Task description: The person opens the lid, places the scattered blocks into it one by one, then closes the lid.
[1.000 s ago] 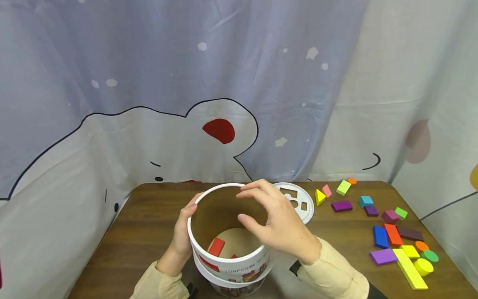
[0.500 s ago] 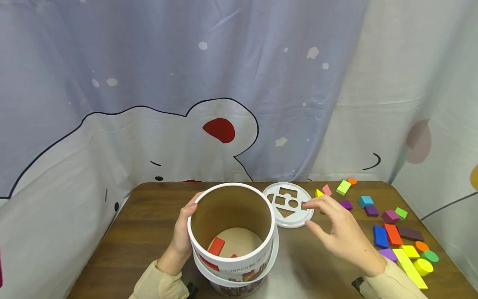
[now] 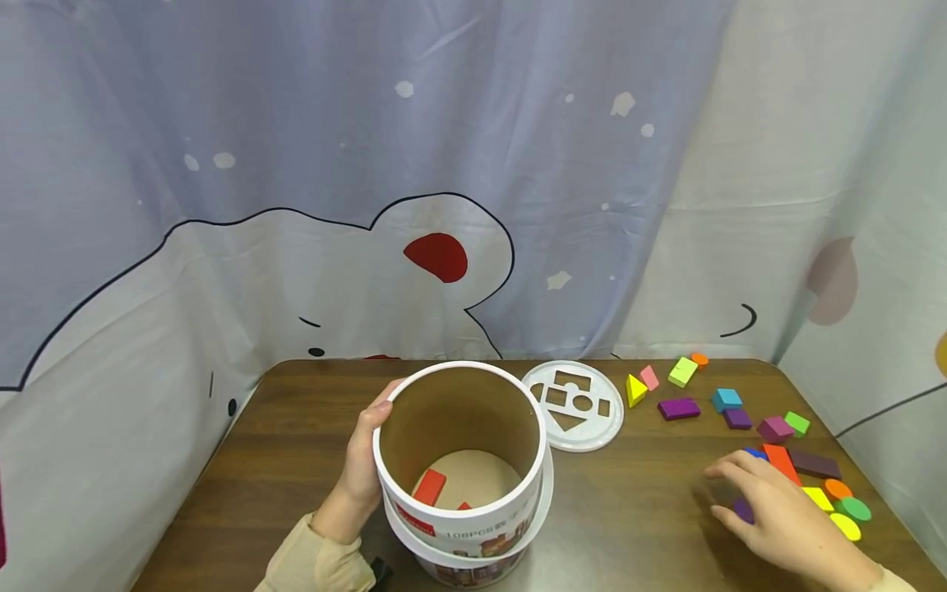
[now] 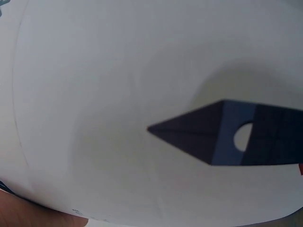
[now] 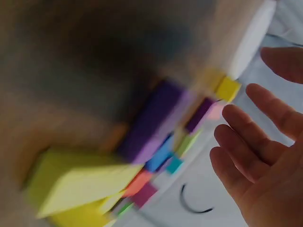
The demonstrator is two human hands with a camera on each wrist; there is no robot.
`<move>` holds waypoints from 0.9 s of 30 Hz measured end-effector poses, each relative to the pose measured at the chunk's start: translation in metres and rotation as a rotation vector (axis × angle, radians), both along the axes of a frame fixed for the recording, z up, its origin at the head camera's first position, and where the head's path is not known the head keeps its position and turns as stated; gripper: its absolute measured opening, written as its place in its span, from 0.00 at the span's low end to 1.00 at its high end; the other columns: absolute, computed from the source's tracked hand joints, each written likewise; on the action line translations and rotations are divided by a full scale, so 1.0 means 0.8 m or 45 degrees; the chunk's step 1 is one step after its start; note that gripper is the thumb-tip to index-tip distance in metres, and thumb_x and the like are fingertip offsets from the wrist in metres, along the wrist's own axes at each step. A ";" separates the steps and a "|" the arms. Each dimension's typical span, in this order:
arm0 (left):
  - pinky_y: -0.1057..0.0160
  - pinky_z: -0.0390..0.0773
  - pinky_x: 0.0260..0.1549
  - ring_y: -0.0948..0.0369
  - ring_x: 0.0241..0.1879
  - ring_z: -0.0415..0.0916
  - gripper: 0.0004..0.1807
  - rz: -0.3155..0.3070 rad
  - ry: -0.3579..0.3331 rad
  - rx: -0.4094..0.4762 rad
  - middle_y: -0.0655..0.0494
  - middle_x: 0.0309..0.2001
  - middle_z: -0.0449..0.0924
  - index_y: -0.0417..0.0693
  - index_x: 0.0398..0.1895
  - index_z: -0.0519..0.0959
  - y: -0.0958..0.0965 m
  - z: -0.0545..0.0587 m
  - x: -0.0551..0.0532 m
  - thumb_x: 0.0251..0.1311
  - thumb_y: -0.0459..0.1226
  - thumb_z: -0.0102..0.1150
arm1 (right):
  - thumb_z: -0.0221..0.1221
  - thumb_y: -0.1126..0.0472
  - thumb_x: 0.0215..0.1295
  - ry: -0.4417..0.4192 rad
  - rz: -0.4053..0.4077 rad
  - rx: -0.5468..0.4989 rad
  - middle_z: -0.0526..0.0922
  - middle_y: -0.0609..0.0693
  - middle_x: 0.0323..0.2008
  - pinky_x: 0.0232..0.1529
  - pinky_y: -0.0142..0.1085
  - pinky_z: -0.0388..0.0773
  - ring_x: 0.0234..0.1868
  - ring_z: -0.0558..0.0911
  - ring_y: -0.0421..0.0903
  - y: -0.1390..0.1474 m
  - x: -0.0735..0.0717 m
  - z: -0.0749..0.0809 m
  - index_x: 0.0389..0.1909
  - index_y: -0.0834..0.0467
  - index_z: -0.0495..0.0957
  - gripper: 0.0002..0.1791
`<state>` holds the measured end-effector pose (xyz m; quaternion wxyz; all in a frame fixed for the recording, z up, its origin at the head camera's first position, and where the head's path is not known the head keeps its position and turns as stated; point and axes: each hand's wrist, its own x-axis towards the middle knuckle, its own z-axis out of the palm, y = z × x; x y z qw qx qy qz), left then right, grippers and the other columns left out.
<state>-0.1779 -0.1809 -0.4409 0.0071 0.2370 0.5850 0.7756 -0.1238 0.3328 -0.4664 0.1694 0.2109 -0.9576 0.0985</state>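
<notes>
A white bucket [image 3: 510, 526] with printed sides stands front centre in the head view, its top open. Inside, on the bottom, lie a red block [image 3: 429, 487] and a bit of another red piece. My left hand [image 3: 360, 460] grips the bucket's left side, thumb by the rim. The left wrist view is filled by the white bucket wall [image 4: 109, 94] with a dark pointed print. Over at the right, my right hand [image 3: 784, 518] hovers with spread fingers above a purple block [image 3: 743, 510] and partly hides a blue one. Nothing is between its fingers in the right wrist view.
Behind the bucket lies a white lid [image 3: 577, 436] with shaped cut-outs. Several coloured blocks are scattered along the table's right side, among them a dark purple block [image 3: 678, 409], a yellow triangle [image 3: 635, 390] and a green disc [image 3: 854, 509]. A curtain hangs behind the table.
My right hand has moved from over the bucket's opening, past the lid, right and down to the blocks. The left hand and bucket have stayed in place.
</notes>
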 end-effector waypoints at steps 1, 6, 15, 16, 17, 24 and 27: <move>0.52 0.71 0.66 0.53 0.66 0.71 0.30 0.002 0.005 -0.004 0.51 0.65 0.74 0.44 0.73 0.66 0.000 0.001 0.001 0.77 0.42 0.19 | 0.82 0.57 0.42 -0.019 -0.014 0.022 0.80 0.36 0.43 0.41 0.38 0.83 0.42 0.82 0.41 0.009 0.003 -0.004 0.44 0.48 0.84 0.25; 0.52 0.70 0.66 0.52 0.66 0.71 0.31 0.037 -0.022 -0.029 0.50 0.65 0.74 0.44 0.74 0.65 0.002 0.006 0.005 0.77 0.40 0.17 | 0.82 0.54 0.40 -0.114 -0.024 0.100 0.78 0.33 0.42 0.38 0.33 0.81 0.40 0.78 0.33 0.048 0.014 -0.022 0.45 0.46 0.84 0.27; 0.54 0.72 0.65 0.53 0.64 0.72 0.30 0.029 -0.009 -0.015 0.49 0.64 0.75 0.42 0.71 0.67 0.003 0.010 0.006 0.77 0.42 0.21 | 0.80 0.56 0.45 -0.447 -0.164 0.202 0.81 0.42 0.44 0.44 0.45 0.84 0.44 0.83 0.45 0.070 0.011 -0.024 0.52 0.51 0.83 0.30; 0.54 0.72 0.65 0.53 0.64 0.72 0.29 0.031 -0.004 -0.014 0.51 0.63 0.76 0.42 0.71 0.67 0.004 0.013 0.008 0.77 0.43 0.23 | 0.80 0.58 0.45 -0.441 -0.169 0.199 0.81 0.42 0.44 0.45 0.47 0.84 0.45 0.83 0.45 0.070 0.011 -0.025 0.52 0.51 0.83 0.29; 0.55 0.72 0.64 0.54 0.64 0.73 0.29 0.033 0.006 -0.017 0.52 0.63 0.76 0.43 0.70 0.68 0.005 0.016 0.010 0.77 0.44 0.24 | 0.80 0.60 0.46 -0.445 -0.174 0.195 0.81 0.43 0.43 0.45 0.48 0.84 0.45 0.83 0.46 0.069 0.011 -0.025 0.52 0.52 0.83 0.29; 0.57 0.72 0.63 0.58 0.63 0.73 0.28 0.007 0.038 0.003 0.56 0.62 0.77 0.44 0.69 0.69 0.007 0.020 0.012 0.77 0.44 0.25 | 0.78 0.61 0.50 -0.419 -0.182 0.225 0.78 0.36 0.37 0.42 0.40 0.83 0.39 0.80 0.37 0.058 0.010 -0.025 0.49 0.47 0.83 0.24; 0.57 0.73 0.63 0.58 0.63 0.73 0.28 0.004 0.054 0.006 0.55 0.62 0.77 0.44 0.70 0.68 0.006 0.018 0.010 0.77 0.45 0.26 | 0.79 0.60 0.48 -0.323 -0.152 0.207 0.75 0.33 0.35 0.39 0.35 0.82 0.37 0.77 0.32 0.048 0.011 -0.023 0.47 0.45 0.83 0.24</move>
